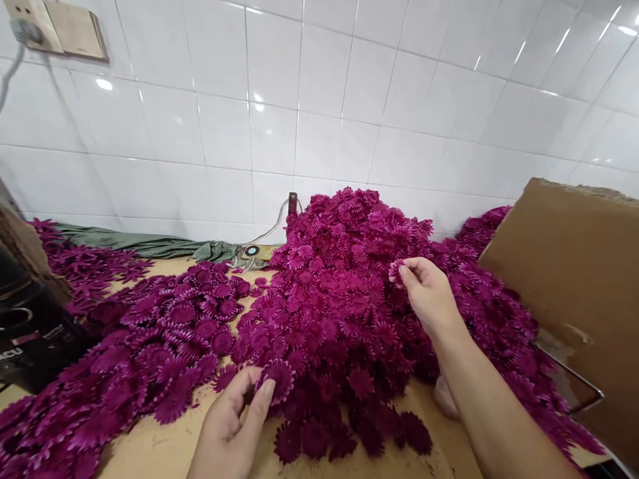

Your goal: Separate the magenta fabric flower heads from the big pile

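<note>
A tall heap of magenta fabric flower pieces fills the middle of a tan tabletop. My left hand pinches one flower piece between thumb and fingers at the heap's near edge. My right hand reaches over the heap's right slope, fingertips pinched on another small flower piece. A flatter spread of the same flower pieces lies to the left.
A brown cardboard sheet stands at the right. A dark machine sits at the left edge. A green cloth and a cable lie along the white tiled wall.
</note>
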Demonstrator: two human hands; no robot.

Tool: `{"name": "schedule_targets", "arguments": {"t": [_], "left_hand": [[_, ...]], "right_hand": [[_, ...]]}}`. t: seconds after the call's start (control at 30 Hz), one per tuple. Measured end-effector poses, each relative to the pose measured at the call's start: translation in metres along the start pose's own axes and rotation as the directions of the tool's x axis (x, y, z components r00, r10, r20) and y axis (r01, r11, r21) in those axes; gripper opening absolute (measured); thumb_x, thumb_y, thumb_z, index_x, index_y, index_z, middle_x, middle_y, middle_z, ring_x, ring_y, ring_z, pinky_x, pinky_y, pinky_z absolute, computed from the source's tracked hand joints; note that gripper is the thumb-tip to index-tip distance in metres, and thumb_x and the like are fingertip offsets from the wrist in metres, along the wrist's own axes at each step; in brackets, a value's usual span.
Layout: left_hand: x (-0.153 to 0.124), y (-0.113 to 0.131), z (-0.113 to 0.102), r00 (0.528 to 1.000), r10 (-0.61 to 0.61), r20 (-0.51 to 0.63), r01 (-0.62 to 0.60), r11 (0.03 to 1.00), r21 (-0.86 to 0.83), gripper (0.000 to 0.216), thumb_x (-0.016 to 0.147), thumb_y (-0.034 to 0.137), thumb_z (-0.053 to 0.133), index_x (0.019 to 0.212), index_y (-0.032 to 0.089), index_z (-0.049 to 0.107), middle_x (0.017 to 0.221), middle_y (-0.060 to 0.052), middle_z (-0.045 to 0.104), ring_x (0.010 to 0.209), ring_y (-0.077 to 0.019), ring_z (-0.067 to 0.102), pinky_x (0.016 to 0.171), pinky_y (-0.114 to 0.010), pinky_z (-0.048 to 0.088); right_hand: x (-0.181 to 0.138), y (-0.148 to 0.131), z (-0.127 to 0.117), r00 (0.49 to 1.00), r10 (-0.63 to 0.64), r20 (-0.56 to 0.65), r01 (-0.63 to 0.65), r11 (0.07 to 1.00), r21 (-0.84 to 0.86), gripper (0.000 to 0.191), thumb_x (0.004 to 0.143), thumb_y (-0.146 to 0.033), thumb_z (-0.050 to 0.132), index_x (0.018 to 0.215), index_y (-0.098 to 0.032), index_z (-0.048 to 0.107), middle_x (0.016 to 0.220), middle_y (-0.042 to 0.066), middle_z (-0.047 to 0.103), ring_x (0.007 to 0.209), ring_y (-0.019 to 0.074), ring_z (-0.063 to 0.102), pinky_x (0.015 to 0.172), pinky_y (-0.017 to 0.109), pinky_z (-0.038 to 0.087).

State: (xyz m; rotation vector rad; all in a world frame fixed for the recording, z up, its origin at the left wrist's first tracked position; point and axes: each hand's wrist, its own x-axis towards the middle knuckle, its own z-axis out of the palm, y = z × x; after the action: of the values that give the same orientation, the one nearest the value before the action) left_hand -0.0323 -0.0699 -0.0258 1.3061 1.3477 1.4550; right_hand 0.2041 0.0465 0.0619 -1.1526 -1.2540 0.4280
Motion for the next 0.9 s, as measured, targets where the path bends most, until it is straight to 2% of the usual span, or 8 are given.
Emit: {"name": "schedule_targets", "arguments": {"t": [0.17,0.27,0.4,0.53,0.63,0.7,0.8,0.9], "left_hand": [[0.006,0.005,0.01,0.998,-0.003,0.068,0.006,0.999,-0.045,0.023,0.066,0.04,0.062,0.078,0.019,0.063,0.072,-0.001,0.063,0.071,-0.0165,0.056,0.067,-0.023,0.047],[0.008,0.005,0.01,0.995,-0.046,0.094,0.055,0.994,-0.095,0.028,0.065,0.044,0.063,0.078,0.019,0.063,0.074,-0.002,0.063,0.075,-0.0176,0.057,0.069,-0.024,0.047],[0.015,0.001,0.009,0.988,-0.124,0.089,0.136,0.98,-0.143,0.036,0.06,0.051,0.064,0.073,0.018,0.06,0.068,0.0,0.059,0.068,-0.0158,0.054,0.063,-0.024,0.047],[0.026,-0.001,0.017,0.986,-0.156,0.06,0.164,0.974,-0.157,0.037,0.059,0.054,0.063,0.06,0.018,0.052,0.053,0.005,0.045,0.051,-0.0101,0.042,0.05,-0.02,0.04],[0.034,-0.002,0.023,0.982,-0.178,0.06,0.186,0.963,-0.196,0.042,0.062,0.056,0.059,0.051,0.019,0.041,0.045,0.008,0.035,0.044,-0.0073,0.032,0.044,-0.019,0.031],[0.037,-0.002,0.025,0.976,-0.197,0.09,0.213,0.95,-0.228,0.046,0.063,0.058,0.057,0.049,0.019,0.037,0.044,0.008,0.033,0.042,-0.0065,0.029,0.042,-0.019,0.028],[0.038,-0.004,0.023,0.977,-0.183,0.111,0.205,0.947,-0.246,0.049,0.061,0.063,0.053,0.048,0.019,0.039,0.043,0.007,0.035,0.042,-0.0071,0.031,0.043,-0.02,0.029],[0.034,-0.006,0.02,0.979,-0.169,0.111,0.19,0.959,-0.21,0.05,0.062,0.067,0.049,0.053,0.018,0.045,0.046,0.006,0.04,0.046,-0.0094,0.038,0.047,-0.022,0.035]], "right_hand": [[-0.011,0.004,0.017,0.959,0.158,0.233,-0.2,0.965,0.167,0.027,0.061,-0.039,0.059,0.068,-0.018,0.044,0.053,-0.005,0.05,0.042,0.0068,0.042,0.044,0.021,0.034],[-0.011,0.014,0.026,0.952,0.174,0.251,-0.215,0.966,0.147,0.034,0.057,-0.043,0.062,0.072,-0.019,0.044,0.05,-0.008,0.044,0.042,0.0069,0.04,0.044,0.022,0.034],[0.006,0.024,0.024,0.988,0.082,0.127,-0.08,0.997,-0.021,0.044,0.051,-0.043,0.067,0.084,-0.018,0.05,0.073,0.001,0.052,0.066,0.0147,0.052,0.063,0.032,0.045],[-0.007,0.009,0.023,0.982,-0.151,0.112,0.181,0.923,-0.338,0.05,0.056,-0.04,0.067,0.1,-0.019,0.055,0.111,0.012,0.05,0.106,0.0278,0.044,0.091,0.046,0.034],[-0.049,-0.013,0.036,0.903,-0.144,0.404,0.26,0.933,-0.249,0.028,0.073,-0.034,0.057,0.097,-0.02,0.057,0.102,0.008,0.058,0.099,0.0217,0.05,0.088,0.04,0.038],[-0.079,-0.023,0.05,0.745,-0.071,0.663,0.207,0.97,-0.128,0.015,0.074,-0.03,0.057,0.085,-0.02,0.058,0.082,0.003,0.061,0.078,0.0157,0.055,0.074,0.031,0.044],[-0.104,-0.025,0.071,0.676,-0.011,0.737,0.152,0.98,-0.125,0.014,0.069,-0.026,0.062,0.073,-0.019,0.051,0.073,-0.002,0.055,0.069,0.0122,0.05,0.065,0.025,0.041],[-0.105,-0.02,0.078,0.62,0.041,0.784,0.16,0.971,-0.177,0.017,0.069,-0.023,0.061,0.069,-0.019,0.045,0.071,-0.003,0.049,0.067,0.0111,0.046,0.06,0.023,0.036]]}}
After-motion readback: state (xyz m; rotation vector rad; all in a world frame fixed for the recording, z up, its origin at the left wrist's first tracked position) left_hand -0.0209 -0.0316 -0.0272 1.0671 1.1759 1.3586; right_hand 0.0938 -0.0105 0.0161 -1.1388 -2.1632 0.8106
